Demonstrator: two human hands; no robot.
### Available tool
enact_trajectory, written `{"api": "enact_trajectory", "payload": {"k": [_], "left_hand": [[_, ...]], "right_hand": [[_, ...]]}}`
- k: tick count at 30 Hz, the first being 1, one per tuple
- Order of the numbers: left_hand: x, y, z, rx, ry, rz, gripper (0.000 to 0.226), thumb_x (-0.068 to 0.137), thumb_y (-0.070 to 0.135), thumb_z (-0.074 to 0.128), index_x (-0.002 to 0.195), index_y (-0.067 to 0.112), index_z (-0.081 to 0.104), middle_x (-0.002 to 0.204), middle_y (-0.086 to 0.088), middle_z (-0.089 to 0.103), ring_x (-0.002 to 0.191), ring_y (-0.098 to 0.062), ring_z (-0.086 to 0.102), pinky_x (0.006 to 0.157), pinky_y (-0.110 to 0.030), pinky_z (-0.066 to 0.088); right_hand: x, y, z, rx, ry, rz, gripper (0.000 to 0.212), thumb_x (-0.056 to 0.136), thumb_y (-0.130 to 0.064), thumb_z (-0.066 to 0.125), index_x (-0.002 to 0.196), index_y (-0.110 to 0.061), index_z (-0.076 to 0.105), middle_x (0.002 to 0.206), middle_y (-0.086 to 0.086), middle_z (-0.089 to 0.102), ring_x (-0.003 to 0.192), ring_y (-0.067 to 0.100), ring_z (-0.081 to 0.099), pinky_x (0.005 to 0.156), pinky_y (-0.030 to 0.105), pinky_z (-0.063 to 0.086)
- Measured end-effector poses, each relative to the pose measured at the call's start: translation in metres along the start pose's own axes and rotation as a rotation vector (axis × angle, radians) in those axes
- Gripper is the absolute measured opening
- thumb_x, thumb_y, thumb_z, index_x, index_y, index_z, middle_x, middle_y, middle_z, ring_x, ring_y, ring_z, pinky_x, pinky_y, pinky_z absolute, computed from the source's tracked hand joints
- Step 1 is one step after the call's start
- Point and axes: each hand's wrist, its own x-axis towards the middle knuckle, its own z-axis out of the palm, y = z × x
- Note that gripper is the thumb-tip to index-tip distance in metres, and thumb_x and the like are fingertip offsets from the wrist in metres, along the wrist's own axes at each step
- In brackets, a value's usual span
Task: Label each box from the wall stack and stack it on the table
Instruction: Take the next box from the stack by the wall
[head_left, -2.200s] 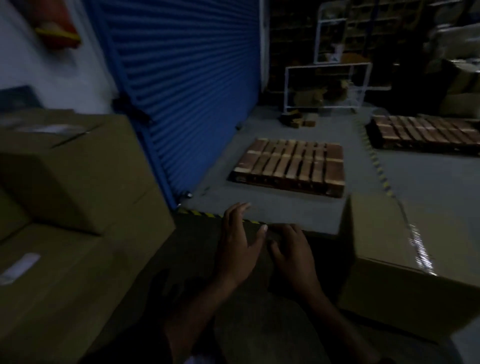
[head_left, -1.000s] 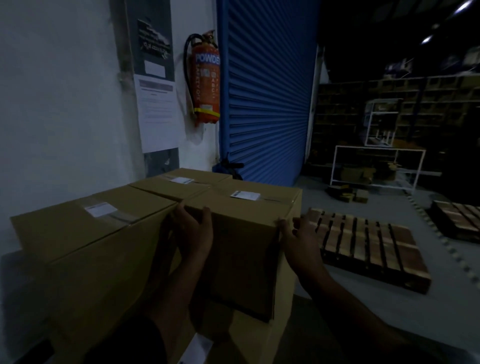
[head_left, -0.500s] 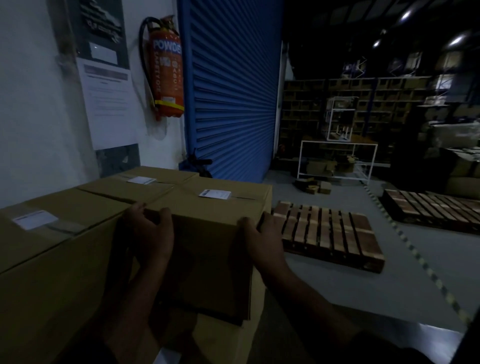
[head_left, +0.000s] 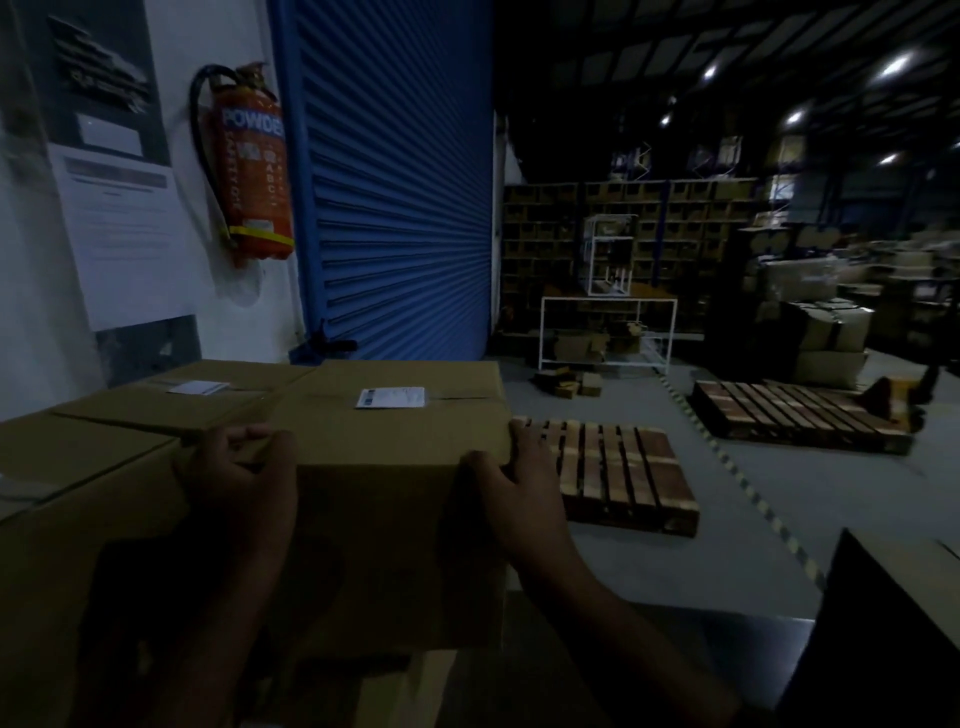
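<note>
A brown cardboard box with a white label on its top sits on the wall stack. My left hand grips its near left top corner, fingers curled over the edge. My right hand grips the near right top corner, thumb on the front face and fingers round the side. More boxes of the stack stand to its left against the white wall; one behind carries a label.
A red fire extinguisher hangs beside the blue roller shutter. Wooden pallets lie on the grey floor. A dark box corner rises at lower right. Shelves and a white frame rack stand behind.
I turned from the table box to the wall stack and took the labelled box by its near corners. Since half a second ago the box fills more of the view and the hands hold on.
</note>
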Motion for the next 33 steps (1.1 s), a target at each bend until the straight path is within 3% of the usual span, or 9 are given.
{"api": "enact_trajectory", "payload": {"k": [5, 8, 11, 14, 17, 20, 24, 29, 33], "left_hand": [[-0.066, 0.055, 0.01, -0.047, -0.07, 0.076, 0.026, 0.093, 0.035, 0.066, 0.115, 0.027, 0.056, 0.131, 0.004, 0.046, 0.103, -0.014, 0.053, 0.074, -0.02, 0.039], [-0.106, 0.072, 0.027, -0.098, -0.131, 0.12, 0.028, 0.093, 0.024, 0.07, 0.117, 0.023, 0.056, 0.132, -0.005, 0.047, 0.088, 0.001, 0.052, 0.067, -0.019, 0.04], [-0.152, 0.086, 0.048, -0.144, -0.205, 0.121, 0.027, 0.094, 0.02, 0.07, 0.119, 0.021, 0.058, 0.129, 0.002, 0.045, 0.091, 0.015, 0.051, 0.072, -0.018, 0.043], [-0.205, 0.095, 0.071, -0.185, -0.301, 0.112, 0.03, 0.094, 0.029, 0.066, 0.123, 0.028, 0.064, 0.126, 0.006, 0.059, 0.104, -0.007, 0.059, 0.082, -0.032, 0.051], [-0.26, 0.092, 0.088, -0.183, -0.409, 0.078, 0.033, 0.094, 0.036, 0.062, 0.127, 0.034, 0.064, 0.123, 0.008, 0.065, 0.089, -0.019, 0.065, 0.071, -0.043, 0.057], [-0.313, 0.087, 0.096, -0.146, -0.486, 0.047, 0.041, 0.091, 0.045, 0.059, 0.131, 0.04, 0.063, 0.123, 0.01, 0.068, 0.091, -0.028, 0.068, 0.075, -0.052, 0.061], [-0.376, 0.071, 0.094, -0.108, -0.592, -0.066, 0.038, 0.094, 0.025, 0.067, 0.13, 0.034, 0.066, 0.118, -0.003, 0.072, 0.095, -0.04, 0.069, 0.077, -0.05, 0.058], [-0.441, 0.052, 0.078, -0.06, -0.657, -0.185, 0.046, 0.093, 0.014, 0.071, 0.135, 0.026, 0.06, 0.134, 0.004, 0.063, 0.119, -0.021, 0.061, 0.089, -0.039, 0.048], [-0.478, 0.035, 0.063, 0.059, -0.727, -0.279, 0.048, 0.091, 0.014, 0.075, 0.135, 0.026, 0.059, 0.135, 0.002, 0.059, 0.118, -0.022, 0.059, 0.084, -0.036, 0.046]], "right_hand": [[-0.029, 0.004, -0.07, 0.03, 0.107, 0.026, 0.071, 0.09, -0.046, 0.06, 0.152, -0.033, 0.028, 0.136, -0.018, 0.035, 0.13, 0.012, 0.041, 0.108, 0.049, 0.044], [-0.05, 0.014, -0.114, 0.014, 0.193, 0.055, 0.071, 0.09, -0.046, 0.06, 0.153, -0.035, 0.028, 0.131, -0.023, 0.033, 0.13, 0.011, 0.039, 0.109, 0.05, 0.044], [-0.072, 0.025, -0.161, -0.002, 0.267, 0.095, 0.079, 0.08, -0.057, 0.058, 0.151, -0.039, 0.029, 0.145, -0.02, 0.035, 0.132, 0.014, 0.043, 0.106, 0.051, 0.047], [-0.094, 0.039, -0.212, -0.014, 0.339, 0.135, 0.078, 0.082, -0.055, 0.062, 0.152, -0.036, 0.031, 0.145, -0.011, 0.041, 0.128, 0.016, 0.047, 0.103, 0.051, 0.049], [-0.119, 0.059, -0.258, -0.059, 0.369, 0.182, 0.071, 0.09, -0.045, 0.064, 0.152, -0.035, 0.032, 0.137, -0.016, 0.039, 0.128, 0.016, 0.046, 0.104, 0.05, 0.048], [-0.15, 0.08, -0.295, -0.052, 0.386, 0.251, 0.071, 0.091, -0.038, 0.067, 0.151, -0.038, 0.03, 0.136, -0.016, 0.037, 0.129, 0.016, 0.044, 0.1, 0.044, 0.048], [-0.195, 0.111, -0.33, -0.083, 0.379, 0.374, 0.076, 0.091, -0.032, 0.069, 0.155, -0.033, 0.026, 0.151, -0.008, 0.036, 0.134, 0.018, 0.041, 0.108, 0.05, 0.044], [-0.246, 0.15, -0.356, -0.083, 0.309, 0.507, 0.081, 0.091, -0.029, 0.071, 0.157, -0.034, 0.024, 0.157, -0.008, 0.03, 0.131, 0.009, 0.035, 0.108, 0.041, 0.038], [-0.273, 0.178, -0.369, -0.098, 0.265, 0.576, 0.082, 0.089, -0.03, 0.073, 0.157, -0.032, 0.026, 0.156, -0.008, 0.031, 0.133, 0.01, 0.037, 0.11, 0.043, 0.041]]}}
